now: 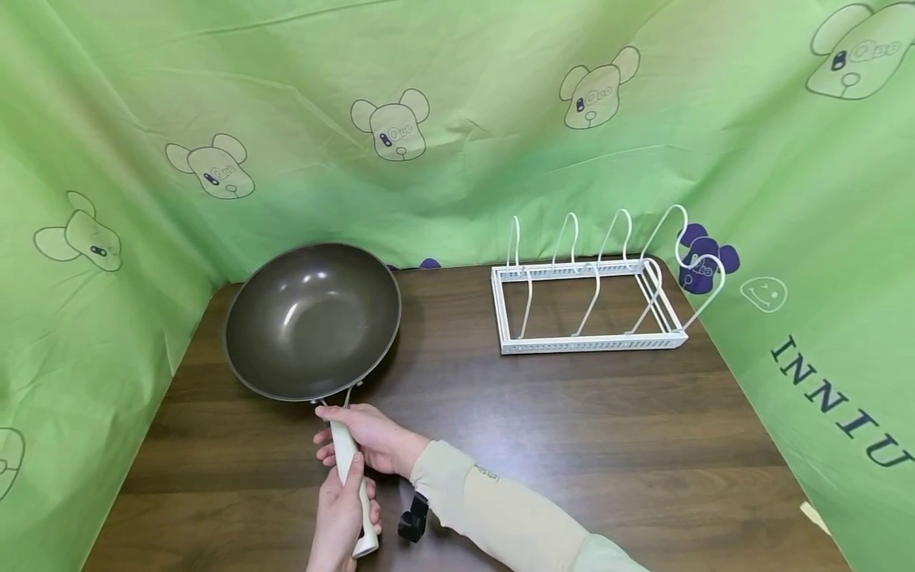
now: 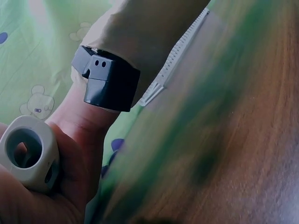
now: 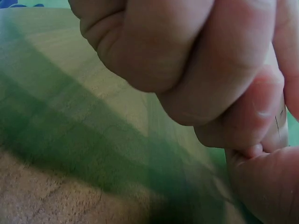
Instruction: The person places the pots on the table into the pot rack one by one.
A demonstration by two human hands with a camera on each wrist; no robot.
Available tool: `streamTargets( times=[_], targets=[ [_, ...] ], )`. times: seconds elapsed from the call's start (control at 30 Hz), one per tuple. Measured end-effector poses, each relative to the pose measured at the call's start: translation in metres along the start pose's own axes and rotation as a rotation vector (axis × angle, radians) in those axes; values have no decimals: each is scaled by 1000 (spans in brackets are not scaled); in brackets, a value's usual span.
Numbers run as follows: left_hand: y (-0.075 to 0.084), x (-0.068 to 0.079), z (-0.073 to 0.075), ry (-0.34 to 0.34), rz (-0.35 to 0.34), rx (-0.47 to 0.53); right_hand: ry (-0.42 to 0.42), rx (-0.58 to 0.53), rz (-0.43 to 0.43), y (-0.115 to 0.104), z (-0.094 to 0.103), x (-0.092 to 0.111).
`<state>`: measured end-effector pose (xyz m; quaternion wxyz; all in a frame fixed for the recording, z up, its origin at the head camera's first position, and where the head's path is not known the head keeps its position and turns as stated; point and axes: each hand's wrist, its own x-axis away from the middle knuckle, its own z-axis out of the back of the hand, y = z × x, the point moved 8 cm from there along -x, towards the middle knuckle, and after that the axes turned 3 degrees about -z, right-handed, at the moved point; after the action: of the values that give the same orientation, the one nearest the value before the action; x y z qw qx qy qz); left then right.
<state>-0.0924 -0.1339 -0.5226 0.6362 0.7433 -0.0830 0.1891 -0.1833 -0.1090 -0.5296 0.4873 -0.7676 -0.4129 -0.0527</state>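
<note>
A dark wok (image 1: 314, 322) with a pale handle (image 1: 344, 449) is at the left of the table, its open side facing up. Whether its base touches the tabletop I cannot tell. My right hand (image 1: 379, 435) grips the handle near the pan, thumb on top and fingers underneath. Lower down, my left hand (image 1: 340, 504) wraps round the handle near its end. In the left wrist view the hollow handle end (image 2: 29, 148) shows between the left hand's fingers and palm. Curled fingers (image 3: 187, 60) fill the upper part of the right wrist view.
A white rack (image 1: 593, 345) with several upright wire loops stands at the back right of the wooden table (image 1: 500, 429). Green printed cloth (image 1: 472, 127) hangs around the back and sides. A black wrist camera (image 1: 413, 520) sits under the right sleeve. A small pale strip (image 1: 815, 517) lies at the right edge.
</note>
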Motion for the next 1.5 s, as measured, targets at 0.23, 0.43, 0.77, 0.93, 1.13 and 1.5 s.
streamTargets(
  times=[0.23, 0.43, 0.77, 0.93, 1.13, 1.5],
  targets=[
    [0, -1, 1, 14, -10, -34, -34, -40, -25, 0, 1, -5],
    [1, -2, 2, 29, -40, -50, -46, -62, -18, 1, -2, -7],
    [1, -3, 4, 56, -50, -61, 4, -38, 18, 0, -3, -11],
    [-2, -4, 7, 69, -58, -83, -4, -23, 21, 1, -5, -11],
    [-5, -5, 8, 87, -73, -85, -10, -17, 25, 1, -5, -11],
    [-11, 4, 5, 108, -78, -70, -30, -8, 30, 8, -5, -4]
  ],
)
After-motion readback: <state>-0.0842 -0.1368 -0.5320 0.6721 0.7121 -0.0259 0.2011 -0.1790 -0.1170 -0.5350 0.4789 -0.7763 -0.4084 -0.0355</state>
